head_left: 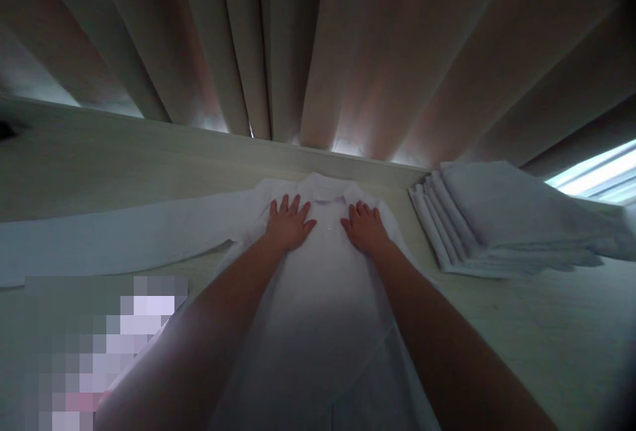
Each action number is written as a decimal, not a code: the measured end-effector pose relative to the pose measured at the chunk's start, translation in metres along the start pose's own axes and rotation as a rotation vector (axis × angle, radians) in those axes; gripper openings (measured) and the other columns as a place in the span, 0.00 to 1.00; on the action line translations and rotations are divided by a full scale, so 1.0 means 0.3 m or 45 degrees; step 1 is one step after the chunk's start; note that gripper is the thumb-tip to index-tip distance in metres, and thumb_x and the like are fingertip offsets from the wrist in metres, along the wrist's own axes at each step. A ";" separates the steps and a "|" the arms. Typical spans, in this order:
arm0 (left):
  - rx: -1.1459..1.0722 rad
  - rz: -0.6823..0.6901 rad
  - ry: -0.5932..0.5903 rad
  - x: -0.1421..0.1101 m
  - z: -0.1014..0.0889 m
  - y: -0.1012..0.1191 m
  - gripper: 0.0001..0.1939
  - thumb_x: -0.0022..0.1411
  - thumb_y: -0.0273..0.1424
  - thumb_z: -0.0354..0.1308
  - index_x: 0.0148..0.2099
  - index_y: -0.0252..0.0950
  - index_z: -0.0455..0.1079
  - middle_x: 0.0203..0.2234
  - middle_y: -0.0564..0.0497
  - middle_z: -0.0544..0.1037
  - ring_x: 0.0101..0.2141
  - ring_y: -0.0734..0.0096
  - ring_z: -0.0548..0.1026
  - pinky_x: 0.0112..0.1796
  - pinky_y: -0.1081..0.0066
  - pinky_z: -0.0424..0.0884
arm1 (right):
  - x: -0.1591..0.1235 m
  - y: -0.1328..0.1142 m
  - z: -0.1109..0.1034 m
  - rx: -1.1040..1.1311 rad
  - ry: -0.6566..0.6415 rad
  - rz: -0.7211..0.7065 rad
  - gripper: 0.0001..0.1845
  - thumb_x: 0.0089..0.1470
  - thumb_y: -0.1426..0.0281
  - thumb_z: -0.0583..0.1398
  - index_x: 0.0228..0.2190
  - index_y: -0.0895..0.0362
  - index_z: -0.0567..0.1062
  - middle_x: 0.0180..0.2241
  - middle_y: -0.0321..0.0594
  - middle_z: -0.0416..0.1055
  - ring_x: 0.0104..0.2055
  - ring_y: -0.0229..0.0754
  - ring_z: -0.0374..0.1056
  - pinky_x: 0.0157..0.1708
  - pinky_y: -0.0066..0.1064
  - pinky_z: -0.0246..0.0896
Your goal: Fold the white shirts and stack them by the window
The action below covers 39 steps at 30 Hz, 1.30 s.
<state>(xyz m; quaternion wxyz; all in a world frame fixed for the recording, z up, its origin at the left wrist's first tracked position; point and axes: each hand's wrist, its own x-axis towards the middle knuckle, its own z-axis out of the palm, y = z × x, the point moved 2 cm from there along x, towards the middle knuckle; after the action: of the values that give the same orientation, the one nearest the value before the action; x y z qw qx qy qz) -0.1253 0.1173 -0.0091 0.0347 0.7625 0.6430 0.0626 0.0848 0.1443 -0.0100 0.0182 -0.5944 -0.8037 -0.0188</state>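
Observation:
A white buttoned shirt (322,285) lies flat on a pale table (536,325), collar toward the curtain. One long sleeve (119,242) stretches out to the left. My left hand (288,222) rests flat on the shirt's chest just left of the button line, fingers spread. My right hand (365,226) lies flat on the other side of the buttons, fingers stretched out. Neither hand holds anything.
A stack of folded white cloths (497,219) sits on the table to the right of the shirt. Heavy beige curtains (318,47) hang behind the table's far edge. A blurred patch covers the lower left corner.

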 end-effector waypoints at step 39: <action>0.040 -0.065 -0.138 -0.819 -0.188 0.037 0.32 0.61 0.48 0.34 0.63 0.40 0.43 0.62 0.43 0.42 0.60 0.51 0.38 0.54 0.47 0.37 | -0.771 -0.143 -0.126 0.016 -0.036 0.004 0.35 0.56 0.54 0.42 0.60 0.58 0.43 0.62 0.45 0.30 0.62 0.53 0.22 0.56 0.52 0.27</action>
<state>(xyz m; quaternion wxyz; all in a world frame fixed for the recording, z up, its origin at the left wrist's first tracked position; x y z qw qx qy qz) -0.1630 -0.1281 0.0357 0.0591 0.7485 0.6605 0.0101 0.1116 -0.0911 0.0153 0.0107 -0.5958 -0.8030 -0.0053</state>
